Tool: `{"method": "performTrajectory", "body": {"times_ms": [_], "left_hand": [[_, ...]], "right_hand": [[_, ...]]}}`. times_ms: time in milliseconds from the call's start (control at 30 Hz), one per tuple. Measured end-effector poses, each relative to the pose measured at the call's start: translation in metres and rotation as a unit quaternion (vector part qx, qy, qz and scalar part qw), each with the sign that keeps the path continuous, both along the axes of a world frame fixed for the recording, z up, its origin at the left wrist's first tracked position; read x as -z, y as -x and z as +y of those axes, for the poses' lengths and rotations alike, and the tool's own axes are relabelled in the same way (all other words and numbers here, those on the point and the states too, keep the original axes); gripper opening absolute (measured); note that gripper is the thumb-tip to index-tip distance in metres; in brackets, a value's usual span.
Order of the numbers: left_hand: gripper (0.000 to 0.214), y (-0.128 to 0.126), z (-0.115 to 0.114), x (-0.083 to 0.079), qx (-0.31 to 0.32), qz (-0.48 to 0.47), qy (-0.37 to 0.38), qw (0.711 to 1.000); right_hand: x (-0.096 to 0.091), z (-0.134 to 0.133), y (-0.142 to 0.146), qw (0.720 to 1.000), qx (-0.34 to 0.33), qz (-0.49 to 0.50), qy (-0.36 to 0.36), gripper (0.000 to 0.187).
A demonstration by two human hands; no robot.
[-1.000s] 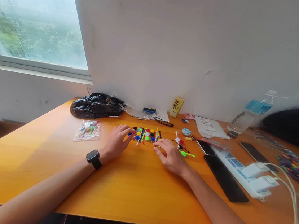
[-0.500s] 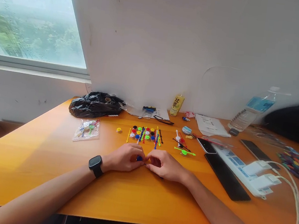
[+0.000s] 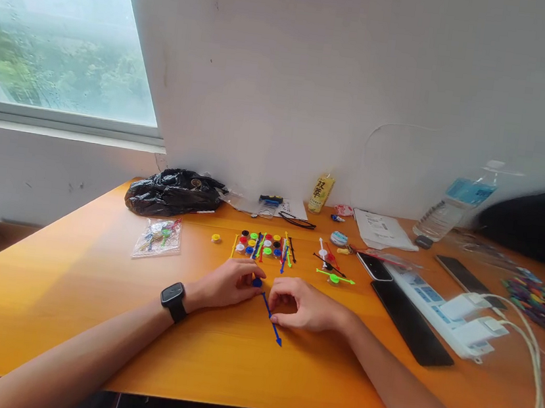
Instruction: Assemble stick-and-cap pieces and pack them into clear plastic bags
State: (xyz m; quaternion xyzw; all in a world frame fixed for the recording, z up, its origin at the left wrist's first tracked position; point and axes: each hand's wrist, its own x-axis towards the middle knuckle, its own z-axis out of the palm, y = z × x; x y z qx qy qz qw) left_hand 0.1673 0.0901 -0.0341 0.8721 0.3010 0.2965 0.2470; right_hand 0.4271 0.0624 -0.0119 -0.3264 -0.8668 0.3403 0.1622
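My left hand, with a black watch on the wrist, pinches a small blue round cap between thumb and fingers. Just to its right, the thumb and fingertips of my right hand are closed on a long thin blue arrow. The arrow slants, its head toward the table's front edge and its other end close below the blue cap. Cap and arrow look apart. Beyond my hands stand several coloured round caps among thin coloured arrows. A green arrow on a round base lies at the right.
A yellow cap and a clear bag of parts lie left. A black plastic bag and a yellow packet are at the back. Phones, a black slab, a power strip and a bottle occupy the right.
My hands have moved slightly apart. The right fingers have shifted a little right and down, and the blue arrow now shows in them. The blue cap is more exposed in my left hand.
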Motion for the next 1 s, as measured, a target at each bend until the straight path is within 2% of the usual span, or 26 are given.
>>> {"method": "performTrajectory", "body": {"times_ms": [100,200,367,733,1000], "left_hand": [[0.015,-0.001,0.0,-0.002,0.0,0.002,0.01,1.0],[0.018,-0.001,-0.004,-0.01,0.014,-0.011,0.025,1.0],[0.025,0.001,-0.008,-0.019,0.027,-0.03,0.055,0.998],[0.025,-0.002,-0.004,-0.007,0.029,-0.023,0.058,0.998],[0.023,-0.001,-0.003,-0.007,0.041,-0.014,0.057,0.997]], "right_hand": [[0.0,0.0,0.0,1.0,-0.001,0.007,0.004,0.005],[0.002,0.0,0.002,1.0,0.008,0.019,0.018,0.003],[0.005,-0.001,0.005,0.999,-0.003,0.043,0.021,0.008],[0.009,0.0,0.006,0.998,-0.025,0.057,0.027,0.01],[0.014,0.002,0.009,0.997,-0.016,0.082,0.005,0.014]]}}
